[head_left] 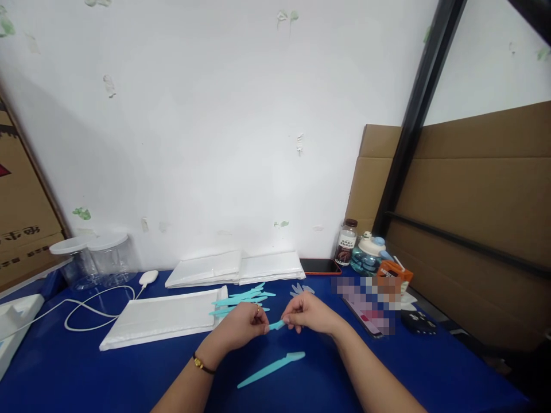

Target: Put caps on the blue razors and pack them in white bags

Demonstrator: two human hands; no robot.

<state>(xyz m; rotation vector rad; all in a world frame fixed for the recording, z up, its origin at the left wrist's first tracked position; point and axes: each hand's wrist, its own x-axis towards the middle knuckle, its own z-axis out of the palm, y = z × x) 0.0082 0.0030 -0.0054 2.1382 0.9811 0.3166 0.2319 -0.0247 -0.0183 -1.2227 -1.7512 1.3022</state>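
Observation:
My left hand [243,327] pinches a teal eyebrow razor [276,326], whose handle is mostly hidden behind the fingers. At its other end, the fingertips of my right hand [312,312] are closed on the razor; whether a cover is also between them is too small to tell. Below both hands, a single teal razor [270,368] lies slantwise on the blue tabletop [318,384]. Just beyond my left hand is a loose pile of teal razors [247,298]. Several small translucent pieces, like blade covers [301,288], lie behind my right hand.
White flat packs [159,321] lie at left, with more packs [271,268] along the wall. A phone [321,267], a brown-capped bottle [346,241], a blue jug [368,255] and an orange box [394,276] stand right. Clear jars [109,261] and a white cable [92,330] are left.

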